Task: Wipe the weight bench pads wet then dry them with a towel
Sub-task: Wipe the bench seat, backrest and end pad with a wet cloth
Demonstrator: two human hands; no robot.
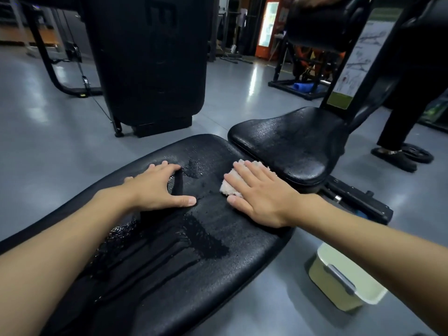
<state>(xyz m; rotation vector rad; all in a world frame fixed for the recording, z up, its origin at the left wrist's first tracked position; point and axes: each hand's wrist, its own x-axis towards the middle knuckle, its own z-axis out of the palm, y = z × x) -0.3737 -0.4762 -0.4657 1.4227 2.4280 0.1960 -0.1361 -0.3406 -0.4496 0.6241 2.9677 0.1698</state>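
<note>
Pale tub (324, 260) with grey handle on floor just right of long pad (169, 258); contents cannot tell. Pinkish cloth (228, 187) on long pad's far right part, near edge, under right hand (261, 197): fingers straight, pressing flat. Left hand (157, 187) flat on long pad's far left part, fingers spread, holding nothing. Wet streaks down pad's middle. Seat pad (291, 146) just beyond far right corner, narrow gap between. Open grey floor (60, 146) left of long pad; black machine housing (150, 64) beyond.
</note>
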